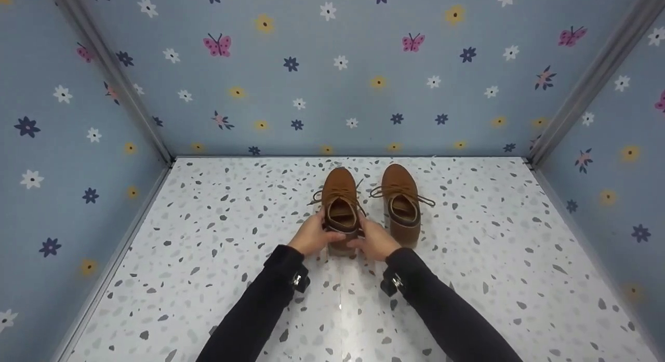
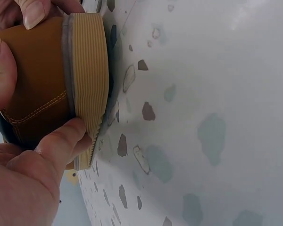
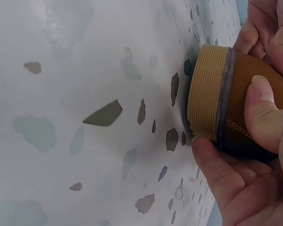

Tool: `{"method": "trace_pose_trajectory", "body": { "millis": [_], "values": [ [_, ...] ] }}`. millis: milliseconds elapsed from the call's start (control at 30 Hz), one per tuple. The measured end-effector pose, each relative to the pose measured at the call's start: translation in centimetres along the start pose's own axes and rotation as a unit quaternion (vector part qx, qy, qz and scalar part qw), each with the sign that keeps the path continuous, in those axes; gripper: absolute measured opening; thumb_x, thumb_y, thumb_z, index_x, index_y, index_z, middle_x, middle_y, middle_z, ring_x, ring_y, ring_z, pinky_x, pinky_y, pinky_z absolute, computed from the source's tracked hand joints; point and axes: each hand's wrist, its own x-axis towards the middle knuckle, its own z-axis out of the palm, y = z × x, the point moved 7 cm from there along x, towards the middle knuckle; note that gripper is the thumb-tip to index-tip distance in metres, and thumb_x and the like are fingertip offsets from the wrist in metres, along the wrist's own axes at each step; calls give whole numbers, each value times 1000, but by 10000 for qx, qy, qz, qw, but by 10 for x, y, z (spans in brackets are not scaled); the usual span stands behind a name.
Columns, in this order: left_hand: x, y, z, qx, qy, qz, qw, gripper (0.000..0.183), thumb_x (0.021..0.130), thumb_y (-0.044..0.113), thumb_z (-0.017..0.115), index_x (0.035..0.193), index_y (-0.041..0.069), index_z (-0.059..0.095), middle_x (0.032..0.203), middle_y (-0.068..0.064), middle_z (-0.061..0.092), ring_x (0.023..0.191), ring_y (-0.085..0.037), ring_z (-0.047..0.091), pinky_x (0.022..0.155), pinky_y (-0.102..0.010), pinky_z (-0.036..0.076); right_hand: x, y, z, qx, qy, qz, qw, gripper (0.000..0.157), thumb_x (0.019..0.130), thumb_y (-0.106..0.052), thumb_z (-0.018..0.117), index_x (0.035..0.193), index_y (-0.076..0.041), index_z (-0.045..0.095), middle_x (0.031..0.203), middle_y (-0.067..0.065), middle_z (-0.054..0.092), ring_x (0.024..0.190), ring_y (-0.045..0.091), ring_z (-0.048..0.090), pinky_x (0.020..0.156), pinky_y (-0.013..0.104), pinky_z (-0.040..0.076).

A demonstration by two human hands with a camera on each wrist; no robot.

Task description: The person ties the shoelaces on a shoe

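Note:
Two brown lace-up shoes stand side by side, toes toward the back wall. My left hand (image 1: 313, 236) grips the heel end of the left shoe (image 1: 339, 183), thumb across the back and fingers along its side. From the other side my right hand (image 1: 377, 239) holds the same heel, its thumb on the back too. Close up in the left wrist view, the ribbed tan sole (image 2: 90, 70) sits right at the floor, a fingertip against its edge. The other shoe (image 1: 399, 177) stands just to the right, untouched, its laces loose to both sides.
White speckled floor (image 1: 234, 279) lies under the shoes and spreads to both sides. A blue flowered panel (image 1: 332, 81) rises behind the toes. Similar side panels stand left (image 1: 57, 159) and right (image 1: 613, 164), joined by grey corner posts (image 1: 114, 71).

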Motion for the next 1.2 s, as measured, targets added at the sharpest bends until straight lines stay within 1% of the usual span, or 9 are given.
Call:
{"method": "trace_pose_trajectory", "body": {
  "millis": [233,433,633,800,867,933,1033,1100,1200],
  "values": [
    [4,1,0,59,29,63,10000,99,81,20,83,153,-5,21,147,-24,43,137,-32,41,113,-42,31,2,2,-2,5,131,-115,9998,86,90,-20,73,155,0,21,147,18,46,133,30,46,109,43,37],
    [2,2,2,-25,8,57,10000,96,82,21,81,154,-1,23,147,-21,45,137,-32,41,114,-43,28,-2,8,-1,13,156,111,9998,87,92,-24,72,156,1,18,151,22,39,136,34,42,112,46,32],
    [-2,6,1,38,-2,108,9999,90,85,26,79,154,-1,26,148,-20,44,138,-32,40,114,-44,27,-7,12,-7,-43,195,238,9995,77,95,-29,68,154,0,27,151,23,39,132,35,47,109,48,36],
    [-10,9,-3,147,3,59,9999,84,91,30,73,152,-4,27,150,-23,39,138,-34,38,113,-44,30,-18,8,-16,-122,235,10,9996,67,98,-25,64,152,-1,32,150,22,40,129,36,50,107,47,39],
    [-13,10,-7,189,141,118,9997,75,94,31,69,149,-6,33,149,-23,42,135,-33,43,110,-44,36,-24,6,-21,-20,239,-207,9995,60,98,-22,63,150,-1,39,148,19,45,124,37,54,103,47,43],
    [-16,14,-14,239,448,235,9984,61,98,31,64,143,-6,45,142,-22,50,126,-31,53,103,-42,44,-30,2,-28,9,320,-488,9983,49,99,-17,62,143,-1,49,141,17,53,118,36,59,99,47,47],
    [-21,23,-27,281,967,470,9938,41,101,29,59,128,-2,63,121,-17,67,96,-26,68,81,-38,55,-41,-2,-43,-76,611,-801,9949,30,98,-11,62,126,-2,65,125,12,66,105,30,66,90,44,53],
    [-25,30,-35,355,1224,609,9900,34,102,28,58,120,2,69,108,-14,71,80,-23,70,71,-37,55,-48,-1,-55,-198,879,-879,9921,22,96,-9,63,116,-5,70,114,8,70,97,24,68,85,41,55],
    [-33,38,-45,737,1360,832,9845,35,102,29,56,120,3,69,110,-13,71,88,-27,70,78,-40,54,-60,9,-77,-255,1251,-724,9892,17,96,-11,64,111,-7,73,107,5,71,90,19,67,81,39,55]
  ]
}}
